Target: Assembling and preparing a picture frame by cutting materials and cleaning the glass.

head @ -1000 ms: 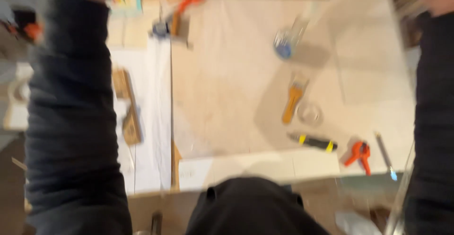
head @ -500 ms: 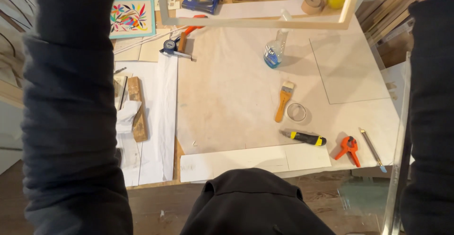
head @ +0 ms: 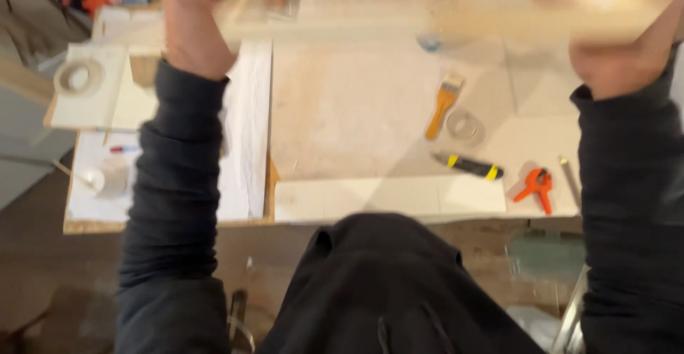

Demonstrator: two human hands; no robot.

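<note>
Both hands, left hand (head: 196,22) and right hand (head: 620,58), grip a pale, blurred, seemingly wooden frame (head: 456,22)

Blurred wooden frame (head: 456,22) (top cut off)

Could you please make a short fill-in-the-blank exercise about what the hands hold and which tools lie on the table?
1. Both the left hand and the right hand grip a pale ____ frame.
2. The paintbrush on the table has an ____ handle.
3. The small orange clamp lies to the ____ of the black and yellow utility knife.

Missing words: wooden; orange; right
</note>
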